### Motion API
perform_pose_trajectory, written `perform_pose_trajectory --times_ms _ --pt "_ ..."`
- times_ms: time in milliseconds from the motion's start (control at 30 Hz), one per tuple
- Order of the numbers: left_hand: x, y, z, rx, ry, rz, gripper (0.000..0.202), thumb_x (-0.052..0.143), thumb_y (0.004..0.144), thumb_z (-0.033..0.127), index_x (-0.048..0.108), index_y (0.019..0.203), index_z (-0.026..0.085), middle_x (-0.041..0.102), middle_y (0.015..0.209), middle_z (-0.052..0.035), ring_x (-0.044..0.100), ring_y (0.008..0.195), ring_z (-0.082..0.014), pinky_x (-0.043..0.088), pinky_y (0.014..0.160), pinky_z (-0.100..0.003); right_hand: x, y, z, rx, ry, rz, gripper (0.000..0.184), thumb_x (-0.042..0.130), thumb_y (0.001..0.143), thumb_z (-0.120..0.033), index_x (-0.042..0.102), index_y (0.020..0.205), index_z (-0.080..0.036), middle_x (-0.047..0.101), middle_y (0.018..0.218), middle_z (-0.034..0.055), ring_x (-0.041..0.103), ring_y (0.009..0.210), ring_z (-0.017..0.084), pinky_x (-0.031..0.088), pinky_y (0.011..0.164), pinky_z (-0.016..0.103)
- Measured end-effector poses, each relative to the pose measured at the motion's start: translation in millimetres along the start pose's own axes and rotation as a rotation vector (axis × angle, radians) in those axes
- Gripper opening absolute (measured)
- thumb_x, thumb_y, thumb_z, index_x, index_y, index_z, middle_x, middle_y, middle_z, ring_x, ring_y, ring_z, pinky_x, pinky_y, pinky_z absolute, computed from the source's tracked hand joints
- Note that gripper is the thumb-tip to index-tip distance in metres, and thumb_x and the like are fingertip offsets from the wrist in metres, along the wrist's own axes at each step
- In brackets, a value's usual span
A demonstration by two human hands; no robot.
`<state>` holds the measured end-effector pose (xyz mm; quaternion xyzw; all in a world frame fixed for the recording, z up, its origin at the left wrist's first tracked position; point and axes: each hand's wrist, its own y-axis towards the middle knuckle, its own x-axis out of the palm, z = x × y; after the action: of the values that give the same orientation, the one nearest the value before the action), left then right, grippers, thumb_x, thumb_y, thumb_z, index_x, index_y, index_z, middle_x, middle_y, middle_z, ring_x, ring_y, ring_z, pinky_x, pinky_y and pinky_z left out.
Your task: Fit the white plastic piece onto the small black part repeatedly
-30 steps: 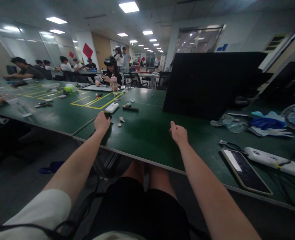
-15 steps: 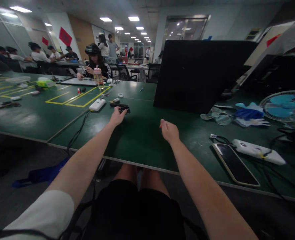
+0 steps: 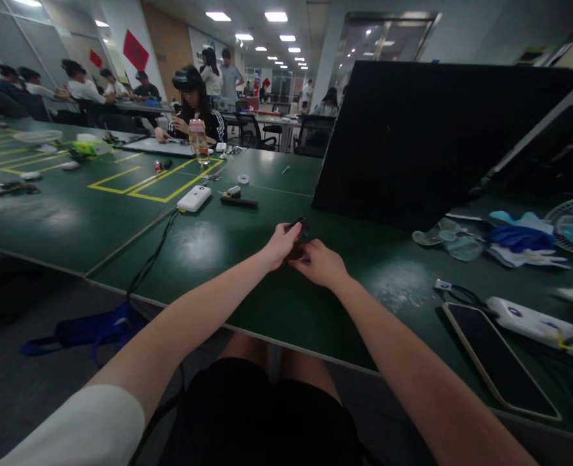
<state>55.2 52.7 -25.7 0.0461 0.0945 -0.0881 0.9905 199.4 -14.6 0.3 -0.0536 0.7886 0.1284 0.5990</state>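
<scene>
My left hand (image 3: 281,244) is closed around a small black object (image 3: 304,228), held just above the green table. Its dark end shows past the thumb, but its kind cannot be made out. Close against it, my right hand (image 3: 323,264) has its fingers bent, with thumb and index finger at the near side of the black object. Whatever sits between the right fingertips is hidden. Farther left on the table lie a long black bar (image 3: 238,202) and, just behind it, a small light-coloured piece (image 3: 233,191).
A white power bank (image 3: 194,199) with a cable lies left. At right are a phone (image 3: 502,359), another white device (image 3: 541,323), gloves (image 3: 522,239) and clear plastic pieces (image 3: 454,239). A large black panel (image 3: 427,142) stands behind. Across the table sits a person (image 3: 192,110) beside a bottle (image 3: 200,142).
My left hand has brought the black object from beside the black bar rightward to my right hand. The right hand's fist has loosened and now meets it. The view has turned slightly left.
</scene>
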Motion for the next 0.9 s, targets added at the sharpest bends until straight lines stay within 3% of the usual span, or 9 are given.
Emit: perform_pose_trajectory --times_ms 133,233,333,433,567,733,900 --pt "-51.7 -8 -5 0.218 0.311 0.06 0.046 0.06 0.094 0.045 0.045 0.129 0.018 0.065 0.121 -0.0116 0.064 0.11 -0.0215 0.051 0.097 -0.037 1 1 2 0.005 0.025 -0.011 0.046 0.06 0.088 -0.067 0.069 0.102 -0.024 0.066 0.105 0.0092 0.06 0.077 0.021 0.043 0.06 0.033" --pt "-74.2 -15 -2 0.305 0.514 0.044 0.045 0.067 0.089 0.038 0.05 0.126 0.019 0.064 0.121 -0.0111 0.063 0.111 -0.0241 0.05 0.1 -0.04 0 0 5 0.106 0.134 0.026 0.048 0.06 0.086 -0.07 0.066 0.089 -0.022 0.066 0.093 0.0069 0.058 0.073 0.02 0.041 0.06 0.032" --pt "-74.0 -22 5 0.309 0.602 0.046 0.045 0.068 0.088 0.036 0.05 0.126 0.02 0.064 0.122 -0.0103 0.063 0.112 -0.0251 0.05 0.1 -0.041 -7 -2 16 0.241 0.327 0.136 0.054 0.051 0.09 -0.072 0.063 0.079 -0.021 0.064 0.081 0.0052 0.056 0.069 0.018 0.039 0.06 0.031" --pt "-65.6 -28 11 0.284 0.65 0.036 0.044 0.066 0.09 0.038 0.05 0.128 0.021 0.064 0.123 -0.0102 0.064 0.11 -0.0256 0.052 0.096 -0.042 -14 -7 28 0.27 0.432 0.206 0.056 0.052 0.089 -0.073 0.059 0.072 -0.021 0.061 0.074 0.0043 0.054 0.066 0.018 0.037 0.059 0.031" --pt "-62.7 -32 9 0.293 0.703 -0.013 0.046 0.068 0.089 0.037 0.051 0.129 0.022 0.062 0.127 -0.0101 0.063 0.113 -0.0262 0.052 0.096 -0.041 -16 -16 29 0.185 0.37 0.103 0.041 0.077 0.074 -0.059 0.062 0.081 -0.022 0.065 0.082 0.0032 0.056 0.069 0.018 0.038 0.058 0.03" --pt "-67.2 -33 7 0.329 0.748 -0.068 0.048 0.07 0.087 0.035 0.053 0.13 0.024 0.057 0.133 -0.0092 0.06 0.119 -0.0271 0.05 0.102 -0.042 -12 -20 10 0.114 0.277 -0.06 0.012 0.07 0.083 -0.032 0.065 0.09 -0.024 0.069 0.096 0.0033 0.062 0.079 0.019 0.042 0.064 0.03" --pt "-64.4 -36 11 0.33 0.76 -0.098 0.046 0.07 0.087 0.035 0.054 0.129 0.025 0.06 0.128 -0.0077 0.062 0.116 -0.0266 0.05 0.101 -0.043 -15 -22 4 0.113 0.209 -0.023 0.01 0.073 0.08 -0.025 0.064 0.085 -0.023 0.067 0.094 0.0037 0.061 0.079 0.019 0.041 0.063 0.03"
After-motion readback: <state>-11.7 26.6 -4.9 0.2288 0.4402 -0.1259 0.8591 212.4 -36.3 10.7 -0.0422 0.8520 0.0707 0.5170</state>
